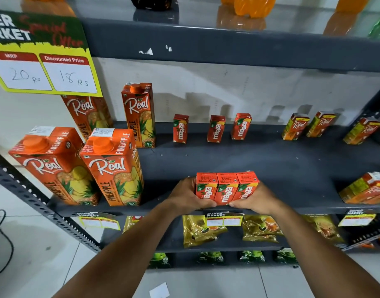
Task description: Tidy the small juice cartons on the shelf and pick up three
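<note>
Three small red Maaza juice cartons (226, 187) stand pressed side by side in a row at the front edge of the dark grey shelf (270, 164). My left hand (186, 196) clasps the row's left end and my right hand (256, 200) clasps its right end, thumbs underneath near the front. Whether the row rests on the shelf or is lifted, I cannot tell. Three more small Maaza cartons stand apart along the back of the shelf: one at the left (180, 128), one in the middle (215, 129), one at the right (240, 126).
Tall Real pineapple cartons (111, 166) stand at the shelf's left. Small Real cartons (295, 126) stand at the back right, and another (365, 189) lies at the front right. A yellow price sign (45, 72) hangs at upper left. Yellow packets (202, 230) lie on the shelf below.
</note>
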`<control>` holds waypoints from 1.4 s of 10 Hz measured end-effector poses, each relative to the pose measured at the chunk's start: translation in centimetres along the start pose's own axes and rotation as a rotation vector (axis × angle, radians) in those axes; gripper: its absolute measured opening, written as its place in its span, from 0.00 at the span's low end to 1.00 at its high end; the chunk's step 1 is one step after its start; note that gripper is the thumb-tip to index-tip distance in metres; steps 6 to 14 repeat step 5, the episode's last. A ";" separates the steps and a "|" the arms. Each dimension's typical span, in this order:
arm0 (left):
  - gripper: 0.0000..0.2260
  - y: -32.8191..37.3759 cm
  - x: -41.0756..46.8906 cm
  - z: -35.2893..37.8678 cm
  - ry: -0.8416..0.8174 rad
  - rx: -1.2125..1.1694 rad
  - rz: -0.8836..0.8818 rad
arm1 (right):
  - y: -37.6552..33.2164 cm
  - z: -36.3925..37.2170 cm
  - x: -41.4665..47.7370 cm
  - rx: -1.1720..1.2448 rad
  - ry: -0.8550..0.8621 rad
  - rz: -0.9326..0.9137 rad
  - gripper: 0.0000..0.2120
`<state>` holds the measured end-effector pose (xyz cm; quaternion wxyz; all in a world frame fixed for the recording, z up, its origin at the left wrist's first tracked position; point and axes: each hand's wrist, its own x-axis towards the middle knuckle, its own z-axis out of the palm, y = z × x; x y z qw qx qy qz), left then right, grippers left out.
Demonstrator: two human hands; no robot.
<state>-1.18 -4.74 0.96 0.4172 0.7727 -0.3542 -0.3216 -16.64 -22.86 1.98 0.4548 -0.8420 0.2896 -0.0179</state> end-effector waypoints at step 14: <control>0.36 0.8 -0.9 0.1 0.040 -0.063 0.026 | 0.5 0.1 -0.6 0.069 0.017 -0.130 0.40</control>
